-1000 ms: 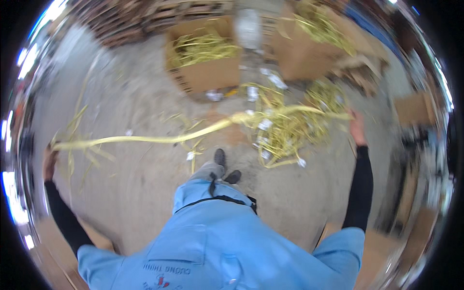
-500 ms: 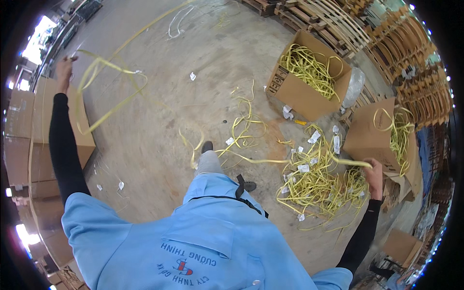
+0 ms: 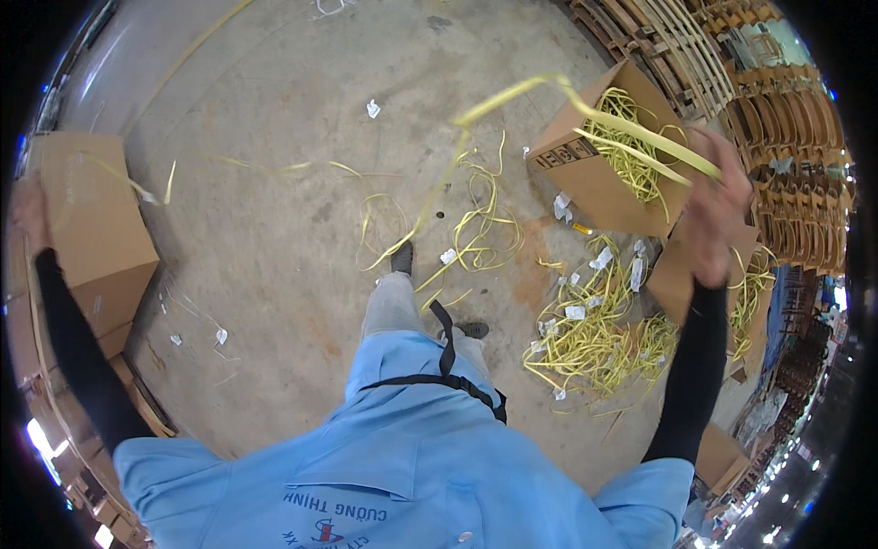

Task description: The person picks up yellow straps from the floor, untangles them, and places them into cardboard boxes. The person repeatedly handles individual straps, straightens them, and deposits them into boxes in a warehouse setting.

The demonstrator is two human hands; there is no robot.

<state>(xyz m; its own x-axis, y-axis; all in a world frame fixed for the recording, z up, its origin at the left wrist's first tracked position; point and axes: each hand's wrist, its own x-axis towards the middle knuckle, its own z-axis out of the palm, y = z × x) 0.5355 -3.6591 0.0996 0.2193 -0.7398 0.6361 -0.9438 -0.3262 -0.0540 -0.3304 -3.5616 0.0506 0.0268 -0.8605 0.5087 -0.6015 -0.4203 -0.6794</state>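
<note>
My right hand (image 3: 718,206), raised at the right and blurred, is closed on a yellow strap (image 3: 512,91). The strap arcs leftward from it and drops toward the floor by my shoe. My left hand (image 3: 30,220) is stretched out at the far left beside a cardboard box (image 3: 96,210); its fingers are smeared by motion. Thin lengths of yellow strap (image 3: 242,164) hang between that box and the middle. A tangled heap of yellow straps (image 3: 594,343) with white tags lies on the floor at the right.
An open carton (image 3: 585,188) full of yellow straps stands at the right. Another carton (image 3: 672,274) with straps is nearer, partly behind my right arm. Wooden pallets (image 3: 654,55) and stacked curved wooden parts (image 3: 786,119) line the right side. Paper scraps (image 3: 373,109) dot the concrete floor.
My right hand has risen and moved farther forward with the strap, lifting it into an arc. My left hand has moved farther left and back toward me. The loop beside it has gone.
</note>
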